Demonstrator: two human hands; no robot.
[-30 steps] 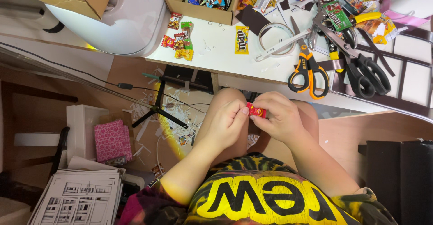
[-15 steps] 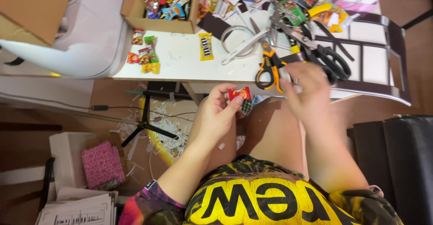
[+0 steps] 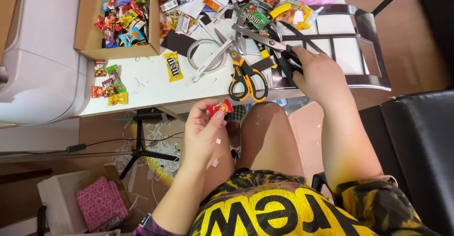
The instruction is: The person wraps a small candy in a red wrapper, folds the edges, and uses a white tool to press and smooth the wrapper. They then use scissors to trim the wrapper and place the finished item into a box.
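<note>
White table (image 3: 151, 87) is cluttered; below its edge the left hand (image 3: 201, 132) pinches a red candy packet (image 3: 220, 108), while the right hand (image 3: 321, 75) stretches onto it, gripping black-handled scissors (image 3: 283, 58).

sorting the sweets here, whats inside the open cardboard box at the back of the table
The cardboard box holds a loose heap of small candy packets in red, blue, yellow and purple wrappers. The packets cover most of the box floor, so anything lying under the heap cannot be seen.

- White surface (image 3: 142, 91), cluttered.
- Cardboard box (image 3: 90, 39) w/ mixed candy, back left.
- Loose candy packs (image 3: 108, 84) front left; yellow pack (image 3: 173, 66) near centre.
- Tape roll (image 3: 207, 55), orange-handled scissors (image 3: 247, 75), black-handled scissors (image 3: 279, 51).
- Wrappers & paper scraps (image 3: 265, 4) along back.
</note>
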